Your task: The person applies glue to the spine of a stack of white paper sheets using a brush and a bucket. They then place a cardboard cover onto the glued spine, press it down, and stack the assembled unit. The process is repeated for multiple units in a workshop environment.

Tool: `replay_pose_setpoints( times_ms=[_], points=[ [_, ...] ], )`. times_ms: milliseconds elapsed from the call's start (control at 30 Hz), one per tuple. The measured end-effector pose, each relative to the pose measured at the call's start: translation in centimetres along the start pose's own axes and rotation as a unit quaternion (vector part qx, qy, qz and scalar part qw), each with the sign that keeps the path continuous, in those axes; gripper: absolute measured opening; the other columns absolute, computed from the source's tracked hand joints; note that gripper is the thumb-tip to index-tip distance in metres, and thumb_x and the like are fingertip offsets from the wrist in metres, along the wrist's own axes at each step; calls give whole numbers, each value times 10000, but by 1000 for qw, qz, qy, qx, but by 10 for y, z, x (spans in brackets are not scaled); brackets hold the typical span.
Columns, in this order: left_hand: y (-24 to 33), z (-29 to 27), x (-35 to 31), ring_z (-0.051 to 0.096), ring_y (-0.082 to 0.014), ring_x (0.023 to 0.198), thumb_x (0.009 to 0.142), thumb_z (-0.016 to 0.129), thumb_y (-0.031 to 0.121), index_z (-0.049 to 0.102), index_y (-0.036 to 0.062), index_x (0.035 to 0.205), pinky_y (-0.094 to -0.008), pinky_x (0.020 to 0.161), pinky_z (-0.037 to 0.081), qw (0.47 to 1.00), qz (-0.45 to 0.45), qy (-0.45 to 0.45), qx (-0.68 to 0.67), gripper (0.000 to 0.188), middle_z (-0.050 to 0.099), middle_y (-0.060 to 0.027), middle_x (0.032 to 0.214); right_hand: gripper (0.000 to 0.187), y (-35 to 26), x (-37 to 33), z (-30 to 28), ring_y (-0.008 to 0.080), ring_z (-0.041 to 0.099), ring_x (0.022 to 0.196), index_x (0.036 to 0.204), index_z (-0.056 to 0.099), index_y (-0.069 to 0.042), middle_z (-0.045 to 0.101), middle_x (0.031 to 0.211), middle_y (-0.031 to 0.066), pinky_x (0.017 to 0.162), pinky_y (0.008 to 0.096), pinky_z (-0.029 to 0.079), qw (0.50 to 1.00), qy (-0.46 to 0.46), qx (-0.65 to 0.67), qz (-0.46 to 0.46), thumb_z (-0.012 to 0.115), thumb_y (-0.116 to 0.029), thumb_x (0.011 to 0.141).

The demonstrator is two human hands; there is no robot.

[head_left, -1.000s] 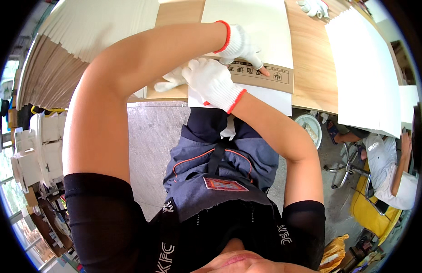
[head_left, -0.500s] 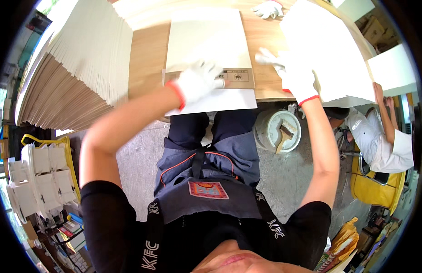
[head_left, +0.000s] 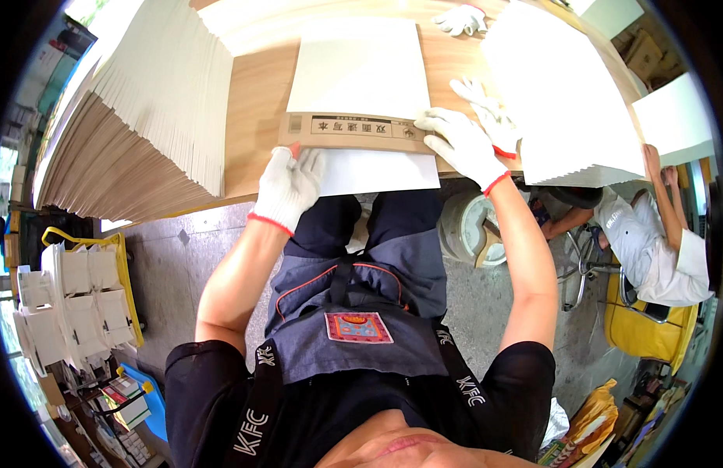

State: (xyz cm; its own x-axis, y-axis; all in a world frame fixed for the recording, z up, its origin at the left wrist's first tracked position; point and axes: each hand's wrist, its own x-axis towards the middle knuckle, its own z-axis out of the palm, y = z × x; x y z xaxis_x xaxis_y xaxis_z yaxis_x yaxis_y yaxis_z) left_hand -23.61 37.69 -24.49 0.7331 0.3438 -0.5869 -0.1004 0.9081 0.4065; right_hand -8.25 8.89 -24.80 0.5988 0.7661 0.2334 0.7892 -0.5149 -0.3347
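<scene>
A pale paper pad (head_left: 361,66) lies on the wooden table before me, a brown printed paper strip (head_left: 330,136) across its near end. Below the strip a white sheet (head_left: 377,171) reaches to the table's near edge. My left hand (head_left: 289,186), in a white glove with a red cuff, is at the strip's near left corner. Its fingers are curled, one bare fingertip showing; whatever they pinch is hidden. My gloved right hand (head_left: 464,147) rests its stretched fingers on the strip's right end. Just beyond that hand lies a loose white glove (head_left: 486,109).
Tall paper stacks stand at left (head_left: 158,101) and right (head_left: 564,93). Another glove (head_left: 460,19) lies farther back. Below the table edge is a white bucket (head_left: 455,226) with a brush (head_left: 486,243). A seated person (head_left: 650,242) is at right, hands by the right stack.
My left hand has moved left and nearer me, from atop the strip to its corner. My right hand has come left and down onto the strip's right end. More of the strip shows.
</scene>
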Motion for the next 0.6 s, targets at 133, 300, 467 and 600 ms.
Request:
replay_pose_setpoints(
  times_ms=[133, 300, 467, 600],
  points=[
    [8, 13, 31, 568, -332, 1082, 975, 493, 201, 479, 37, 1132, -490, 849, 567, 989, 19, -4, 147, 227, 494, -184, 1266, 328, 19, 18, -5, 305, 568, 1145, 1214, 641, -154, 630, 1223, 70, 999, 438, 431, 987, 153, -53, 13, 611, -295, 919],
    [21, 38, 24, 612, -346, 1002, 985, 481, 204, 483, 67, 1090, -480, 780, 598, 987, 21, 17, 157, 172, 541, -172, 1187, 462, 52, 86, -20, 211, 533, 1212, 1305, 592, -35, 703, 1099, 85, 1048, 350, 382, 753, -6, 477, 453, 541, -375, 996],
    [33, 47, 18, 618, -345, 1045, 965, 508, 166, 402, 56, 1361, -504, 813, 594, 981, 44, -8, 189, 424, 524, -174, 1244, 424, 78, 94, 10, 154, 615, 1052, 1298, 592, 17, 659, 1202, 58, 915, 275, 489, 763, 6, 618, 189, 550, -275, 994],
    [57, 66, -72, 660, -270, 932, 895, 598, 138, 92, 122, 1587, -441, 889, 567, 947, 167, -126, 245, 857, 529, -200, 1309, 259, -16, 73, -42, 149, 650, 944, 1180, 593, -35, 662, 1080, 49, 823, 290, 538, 776, 115, 604, 142, 522, -212, 1005]
  ],
)
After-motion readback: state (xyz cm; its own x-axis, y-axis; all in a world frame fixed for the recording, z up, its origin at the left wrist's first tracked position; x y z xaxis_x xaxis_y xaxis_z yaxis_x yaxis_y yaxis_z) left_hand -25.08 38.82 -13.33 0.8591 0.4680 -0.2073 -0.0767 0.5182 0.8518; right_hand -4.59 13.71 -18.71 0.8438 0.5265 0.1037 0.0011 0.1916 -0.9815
